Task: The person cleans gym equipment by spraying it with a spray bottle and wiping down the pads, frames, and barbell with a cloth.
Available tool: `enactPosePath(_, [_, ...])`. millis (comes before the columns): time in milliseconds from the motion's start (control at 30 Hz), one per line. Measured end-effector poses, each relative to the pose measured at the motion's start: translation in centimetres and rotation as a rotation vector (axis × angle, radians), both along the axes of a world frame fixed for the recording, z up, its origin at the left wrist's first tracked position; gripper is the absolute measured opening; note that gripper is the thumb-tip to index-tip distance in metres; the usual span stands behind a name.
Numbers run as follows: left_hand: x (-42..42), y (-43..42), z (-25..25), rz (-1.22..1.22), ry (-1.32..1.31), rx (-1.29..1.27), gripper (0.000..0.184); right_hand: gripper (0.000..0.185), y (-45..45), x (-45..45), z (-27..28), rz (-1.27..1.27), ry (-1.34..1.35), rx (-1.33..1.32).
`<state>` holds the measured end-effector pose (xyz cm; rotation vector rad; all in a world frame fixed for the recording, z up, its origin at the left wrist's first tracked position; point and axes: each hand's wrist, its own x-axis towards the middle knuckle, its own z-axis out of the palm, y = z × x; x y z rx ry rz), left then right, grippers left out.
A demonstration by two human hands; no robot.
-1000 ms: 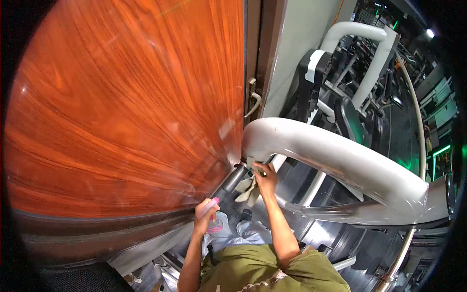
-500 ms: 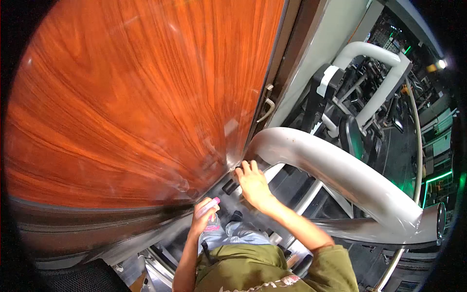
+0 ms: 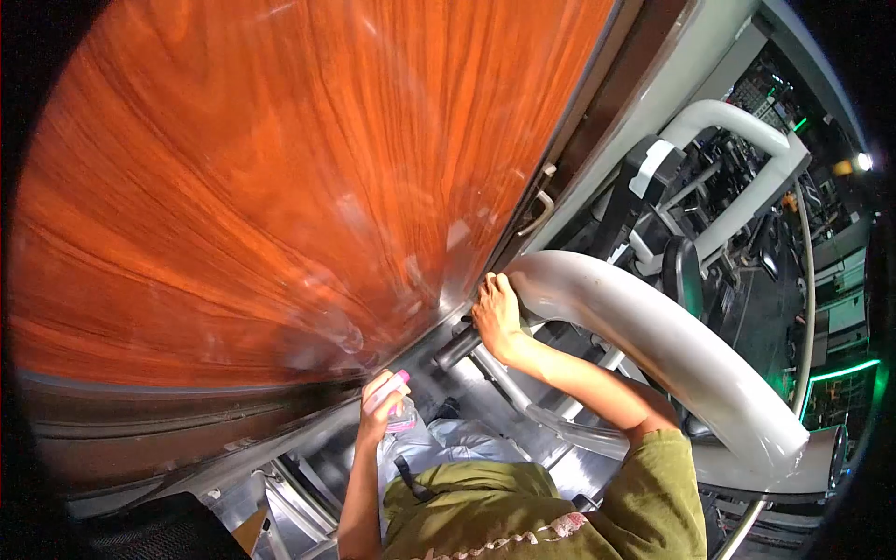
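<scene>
In our left hand [image 3: 375, 405] we have what looks like a small, clear spray bottle [image 3: 404, 416] with a pink top, held above our lap and near the lower edge of the wood-grain panel [image 3: 280, 187]. That grip is closed around the upper part of the bottle, which leaves the lower body in sight. We judge it light, with thin walls that give under a squeeze and turn slippery when wet; the narrower part below the top seems the surest place to hold it.

Our right hand [image 3: 497, 315] lies against the bent end of the white tubular frame [image 3: 653, 322], close to the panel, fingers curved. Whether this grip clamps the tube or only presses on it, we cannot tell, since the palm side is hidden. The frame looks stiff, heavy and glossy, too thick for fingers to meet around; the bend offers the best purchase.

Just below that hand is a black cylinder [image 3: 456, 347], and beyond the bend, on the door side, a curved metal handle [image 3: 538, 215].
</scene>
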<state>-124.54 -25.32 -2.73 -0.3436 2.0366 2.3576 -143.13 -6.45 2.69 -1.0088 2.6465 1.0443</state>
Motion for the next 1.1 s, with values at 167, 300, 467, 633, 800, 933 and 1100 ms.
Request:
enactPosePath(167, [0.5,-0.4,-0.4,0.036,-0.043,-0.038,0.016,0.036,-0.8,-1.0,-5.9,0.046,-0.093,0.089])
enactPosePath(300, [0.9,-0.4,0.3,0.051,-0.034,-0.078,0.016,0.041,-2.4,-2.9,-4.3,-0.100,-0.184,0.142])
enactPosePath(467, [0.6,-0.3,0.1,0.027,0.000,-0.080,0.015,0.043,-2.8,-3.7,2.3,-0.099,-0.070,0.067])
enactPosePath(633, [0.5,0.1,0.2,-0.057,0.009,-0.069,0.012,0.044,-3.0,-3.3,-5.7,-0.080,-0.137,0.151])
enactPosePath(800, [0.8,0.3,1.1,-0.083,-0.008,-0.021,0.012,0.032,-0.9,-2.2,-4.7,0.070,-0.030,0.021])
enactPosePath(933, [0.6,0.2,0.0,-0.109,-0.035,-0.032,0.013,0.026,0.0,-1.0,2.8,-0.004,0.086,-0.056])
enactPosePath(1100, [-0.1,0.4,0.4,-0.150,-0.022,0.030,0.014,0.022,1.6,1.1,9.8,-0.106,0.269,-0.278])
